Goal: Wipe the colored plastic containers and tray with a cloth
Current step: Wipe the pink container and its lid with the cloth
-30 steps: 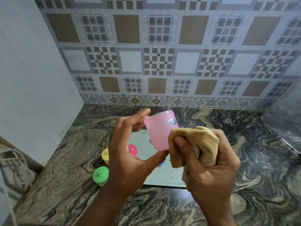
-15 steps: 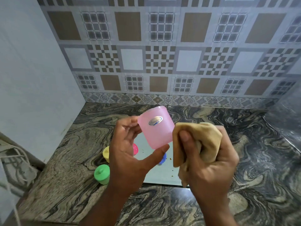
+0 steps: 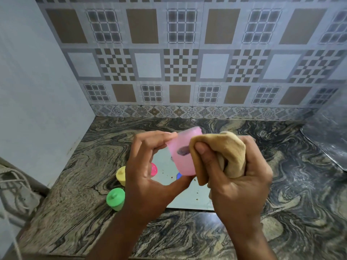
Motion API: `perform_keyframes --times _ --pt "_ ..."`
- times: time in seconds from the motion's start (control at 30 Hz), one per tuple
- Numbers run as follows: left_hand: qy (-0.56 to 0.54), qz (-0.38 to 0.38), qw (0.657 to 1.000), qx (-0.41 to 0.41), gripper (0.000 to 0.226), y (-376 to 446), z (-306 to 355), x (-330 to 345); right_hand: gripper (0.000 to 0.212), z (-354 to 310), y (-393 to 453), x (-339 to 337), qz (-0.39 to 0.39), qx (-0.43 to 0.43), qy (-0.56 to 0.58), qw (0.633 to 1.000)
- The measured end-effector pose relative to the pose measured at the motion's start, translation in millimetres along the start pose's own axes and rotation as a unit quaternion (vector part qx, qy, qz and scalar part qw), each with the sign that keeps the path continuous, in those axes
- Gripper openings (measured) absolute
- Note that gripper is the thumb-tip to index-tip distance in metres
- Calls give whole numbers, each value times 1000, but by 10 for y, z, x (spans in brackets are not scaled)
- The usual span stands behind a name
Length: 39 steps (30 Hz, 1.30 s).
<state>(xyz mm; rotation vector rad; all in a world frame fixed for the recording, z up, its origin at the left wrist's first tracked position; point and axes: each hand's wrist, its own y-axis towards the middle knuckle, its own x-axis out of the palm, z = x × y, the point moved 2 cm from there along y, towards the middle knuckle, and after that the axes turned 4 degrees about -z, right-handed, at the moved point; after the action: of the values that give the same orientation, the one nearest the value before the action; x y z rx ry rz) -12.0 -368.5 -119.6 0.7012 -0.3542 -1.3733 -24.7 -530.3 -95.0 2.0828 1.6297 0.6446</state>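
My left hand holds a pale pink plastic cup between fingertips at its top and thumb at its base, above the counter. My right hand grips a bunched tan cloth and presses it against the cup's right side, partly covering the oval label. Below lies a pale tray with crumbs on it. On and beside the tray sit a green container, a yellow one, a pink lid and a blue piece, all partly hidden by my left hand.
The marbled stone counter runs to a patterned tile wall at the back and a plain wall at the left. A dark shiny sheet lies at the far right. Cables hang at the left edge.
The cup has turned in my left hand, its label moving rightward under the cloth. My right hand has brought the cloth onto the cup's side.
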Motion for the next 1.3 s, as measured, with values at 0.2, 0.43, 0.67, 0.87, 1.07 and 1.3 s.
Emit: perform_keyframes --times 0.2,0.43,0.67,0.87,1.07,1.3 --pt "-107 29 992 -53 72 -70 24 58 10 69 210 -44 31 24 -1 999" --pt "-170 55 980 -93 77 -54 -12 103 17 53 -59 45 17 0 51 999" --pt "-128 11 985 -112 72 -39 -78 44 15 151 -91 -14 1 15 35 999" --pt "-100 -10 993 -65 75 -5 -71 19 12 51 48 -27 2 25 15 1000" --pt "-134 6 987 -87 74 -54 -47 56 11 196 196 -104 35 101 56 993" --pt "-192 20 976 -100 77 -51 -36 155 9 173 -146 -51 63 105 96 988"
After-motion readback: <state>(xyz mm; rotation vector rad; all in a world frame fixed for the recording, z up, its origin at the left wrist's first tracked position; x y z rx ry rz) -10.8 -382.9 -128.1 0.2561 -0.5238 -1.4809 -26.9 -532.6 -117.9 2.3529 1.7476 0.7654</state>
